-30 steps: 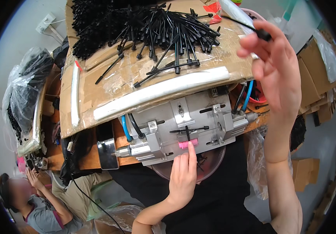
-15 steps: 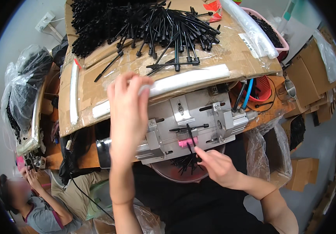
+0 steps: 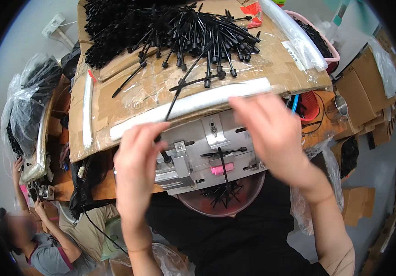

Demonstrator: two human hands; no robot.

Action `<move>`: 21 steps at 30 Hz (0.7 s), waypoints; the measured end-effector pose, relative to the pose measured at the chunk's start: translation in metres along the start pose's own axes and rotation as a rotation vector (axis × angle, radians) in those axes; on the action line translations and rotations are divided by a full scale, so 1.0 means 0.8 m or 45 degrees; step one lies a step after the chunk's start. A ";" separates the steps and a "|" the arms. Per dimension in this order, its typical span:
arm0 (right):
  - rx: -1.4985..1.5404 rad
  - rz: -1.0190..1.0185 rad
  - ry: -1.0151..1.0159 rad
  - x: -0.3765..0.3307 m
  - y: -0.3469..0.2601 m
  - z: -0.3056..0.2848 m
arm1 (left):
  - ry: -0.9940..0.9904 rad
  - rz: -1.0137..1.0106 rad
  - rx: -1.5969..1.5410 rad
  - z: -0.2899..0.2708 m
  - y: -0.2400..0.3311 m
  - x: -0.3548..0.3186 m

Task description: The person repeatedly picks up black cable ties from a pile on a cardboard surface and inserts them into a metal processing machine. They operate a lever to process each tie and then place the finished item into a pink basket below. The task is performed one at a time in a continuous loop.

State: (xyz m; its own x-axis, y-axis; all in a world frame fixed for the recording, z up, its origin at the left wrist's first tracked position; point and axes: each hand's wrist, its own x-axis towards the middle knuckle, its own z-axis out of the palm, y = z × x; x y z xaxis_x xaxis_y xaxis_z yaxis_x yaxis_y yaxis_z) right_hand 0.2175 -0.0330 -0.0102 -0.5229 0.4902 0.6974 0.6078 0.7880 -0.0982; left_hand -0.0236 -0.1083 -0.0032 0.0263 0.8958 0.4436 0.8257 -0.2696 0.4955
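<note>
My left hand [image 3: 138, 152] is closed around a thin black plastic rod [image 3: 176, 102]. The thicker tip of that rod shows below the fingers, over the left clamp block of the metal fixture [image 3: 188, 161]. Smeared by motion, my right hand [image 3: 262, 124] hovers above the fixture's right side, and its fingers do not show clearly. On the fixture, one black rod [image 3: 234, 150] lies crosswise by a pink block [image 3: 222, 169]. Another dark rod [image 3: 225, 172] crosses it lengthwise and reaches toward me.
A heap of black rods [image 3: 193, 37] covers the cardboard [image 3: 129, 101] behind the fixture, edged with a white padded strip [image 3: 198, 102]. Below the fixture, a reddish bowl [image 3: 248, 202] holds more rods. A red basket [image 3: 312, 105] stands right; a co-worker [image 3: 55, 248] sits left.
My left hand has dropped lower and now holds a rod. My right hand has left the rod by the pink block and moved up and right.
</note>
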 end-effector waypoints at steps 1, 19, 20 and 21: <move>-0.057 0.085 0.006 0.029 0.011 0.013 | 0.053 -0.006 0.024 0.012 0.010 -0.017; 0.236 -0.204 0.176 0.087 0.068 0.008 | -0.177 -0.016 0.198 0.148 0.092 -0.122; 0.247 -0.171 0.206 0.081 0.067 -0.005 | -0.195 -0.021 0.196 0.146 0.093 -0.121; 0.211 -0.088 0.145 0.070 0.060 -0.025 | -0.212 -0.025 0.190 0.145 0.093 -0.120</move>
State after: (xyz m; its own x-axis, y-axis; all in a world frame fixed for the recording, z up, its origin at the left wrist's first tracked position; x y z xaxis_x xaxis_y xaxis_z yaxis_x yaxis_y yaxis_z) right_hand 0.2294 0.0251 0.0386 -0.4832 0.3949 0.7814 0.4613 0.8734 -0.1561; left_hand 0.1008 -0.1738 -0.0955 0.0916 0.9498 0.2992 0.9007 -0.2071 0.3818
